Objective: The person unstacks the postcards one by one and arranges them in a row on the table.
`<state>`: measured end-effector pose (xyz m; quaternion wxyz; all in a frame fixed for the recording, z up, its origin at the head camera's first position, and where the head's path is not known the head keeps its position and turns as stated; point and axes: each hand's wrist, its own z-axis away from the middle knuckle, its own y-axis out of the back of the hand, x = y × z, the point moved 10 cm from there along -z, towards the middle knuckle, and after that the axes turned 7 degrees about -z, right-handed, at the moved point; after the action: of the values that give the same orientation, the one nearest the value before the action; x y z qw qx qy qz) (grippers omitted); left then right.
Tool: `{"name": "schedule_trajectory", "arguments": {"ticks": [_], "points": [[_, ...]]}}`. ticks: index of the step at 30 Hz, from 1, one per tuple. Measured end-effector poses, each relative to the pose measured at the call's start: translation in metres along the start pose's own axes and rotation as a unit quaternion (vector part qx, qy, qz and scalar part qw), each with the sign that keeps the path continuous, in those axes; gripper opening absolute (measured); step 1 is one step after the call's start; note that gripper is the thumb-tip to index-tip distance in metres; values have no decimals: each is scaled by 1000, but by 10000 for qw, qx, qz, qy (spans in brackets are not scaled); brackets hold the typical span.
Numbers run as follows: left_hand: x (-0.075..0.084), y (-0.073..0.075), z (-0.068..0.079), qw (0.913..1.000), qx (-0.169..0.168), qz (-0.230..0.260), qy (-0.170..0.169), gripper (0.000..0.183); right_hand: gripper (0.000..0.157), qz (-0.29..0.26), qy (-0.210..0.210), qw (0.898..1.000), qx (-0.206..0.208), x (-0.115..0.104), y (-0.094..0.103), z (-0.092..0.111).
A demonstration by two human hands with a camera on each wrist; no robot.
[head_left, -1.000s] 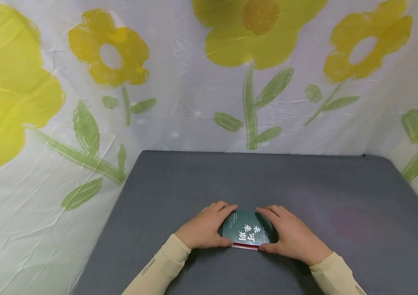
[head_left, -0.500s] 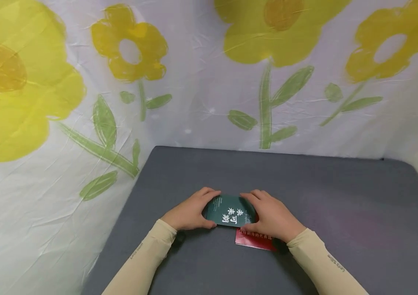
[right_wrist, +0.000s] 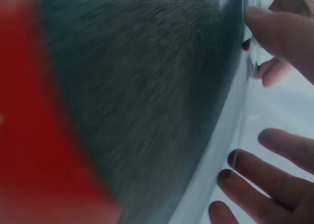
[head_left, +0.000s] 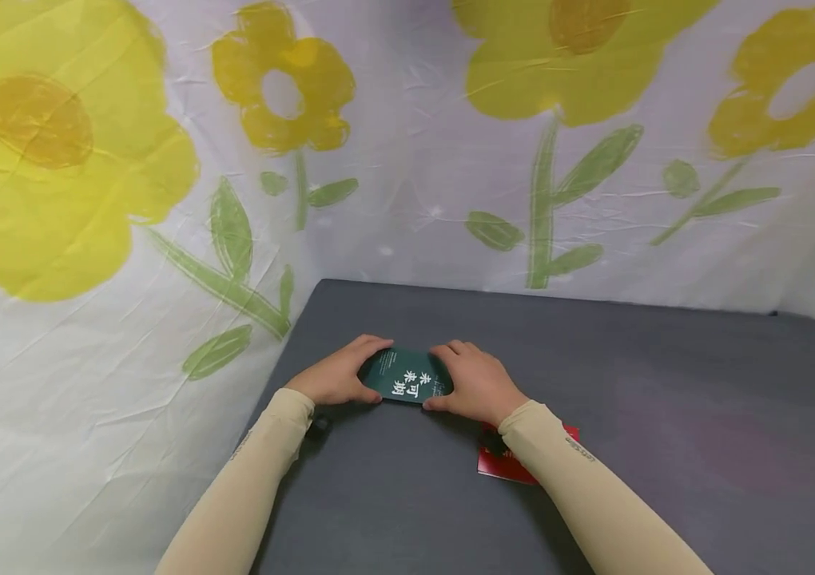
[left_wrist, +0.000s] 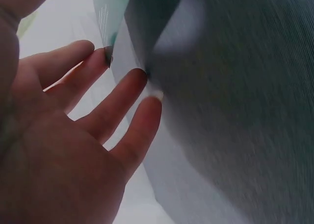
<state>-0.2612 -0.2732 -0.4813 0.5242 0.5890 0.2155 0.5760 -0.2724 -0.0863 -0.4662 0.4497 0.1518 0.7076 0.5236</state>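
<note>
A dark green card [head_left: 407,375] with large white characters lies flat between my two hands, over the left part of the table in the head view. My left hand [head_left: 339,374] holds its left end, thumb at the near edge and fingers at the far edge. The right end is gripped the same way by my right hand [head_left: 478,385]. In the left wrist view, part of the green card [left_wrist: 109,8] shows near the fingertips. A red card [head_left: 502,467] with printing rests on the table, partly covered by my right forearm.
The grey tabletop [head_left: 638,479] stretches wide to the right. A white curtain [head_left: 407,184] with yellow flowers hangs along the table's back and left side. Small dark wrist cameras [head_left: 319,427] sit under the sleeves.
Both hands have carried the green card leftward and away from me. It has come off the red card, which was beneath it and is now uncovered by it. The head view has turned left.
</note>
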Motion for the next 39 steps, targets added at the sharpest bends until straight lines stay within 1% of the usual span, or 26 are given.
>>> {"name": "schedule_trajectory", "arguments": {"ticks": [5, 9, 13, 19, 24, 28, 31, 35, 39], "points": [[-20, 11, 5, 9999, 0, 75, 118, 99, 86, -67, 67, 10000, 20, -13, -7, -18], [-34, 19, 10, 9997, 44, 141, 176, 99, 85, -91, 122, 9999, 28, -21, -20, -31], [-45, 21, 7, 9997, 92, 124, 197, 98, 85, -96, 72, 9999, 26, -22, -29, -41], [-60, 20, 12, 9994, 36, 152, 319, 100, 85, -202, 50, 9996, -196, -30, -40, -49], [-61, 28, 9, 9992, 62, 257, 287, 100, 83, -92, -75, 9999, -81, -31, -36, -56], [-65, 30, 11, 9991, 63, 252, 332, 99, 83, 24, -43, 9999, -90, -34, -39, -59], [-68, 30, 13, 9989, 58, 181, 432, 99, 84, 70, -15, 9999, -118, -36, -42, -60], [-68, 28, 10, 9987, 46, 89, 502, 99, 85, 93, -99, 9999, -103, -34, -39, -60], [-69, 27, 6, 9987, 54, 53, 499, 100, 84, 67, -167, 9998, -89, -33, -39, -60]]}}
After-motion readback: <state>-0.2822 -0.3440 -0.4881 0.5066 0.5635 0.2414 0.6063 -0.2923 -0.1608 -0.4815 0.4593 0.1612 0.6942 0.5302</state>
